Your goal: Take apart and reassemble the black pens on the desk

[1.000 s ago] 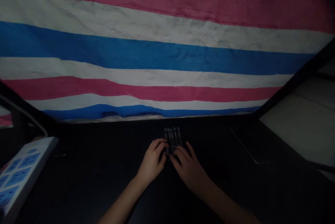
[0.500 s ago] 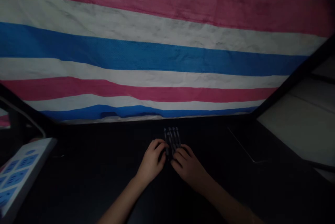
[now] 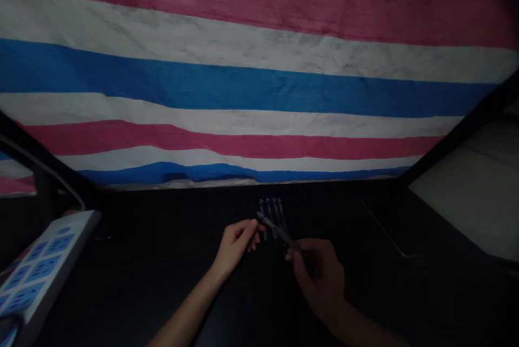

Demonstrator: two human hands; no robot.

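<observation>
A slim dark pen [image 3: 279,232] is raised at a slant above the dark tabletop. My right hand [image 3: 320,271] grips its lower end between thumb and fingers. At the upper end, the curled fingers and thumb of my left hand [image 3: 237,241] close on the pen near its pale tip. Behind it, several similar pens [image 3: 278,209] lie side by side in a row, pointing away from me. The raised pen and my left fingers partly hide them. Dim light makes it hard to tell caps from clickers.
A white power strip [image 3: 52,260] with blue socket faces lies on the left, a cable [image 3: 60,174] behind it. A dark flat panel with a thin bright edge [image 3: 383,228] is on the right. Striped red, white and blue sheeting [image 3: 259,87] hangs behind the table [image 3: 162,228].
Both hands were at the bunched pens. One pen has been lifted out in my right hand, which moved right and nearer. My left hand has turned, its fingers now curled at the pen's tip.
</observation>
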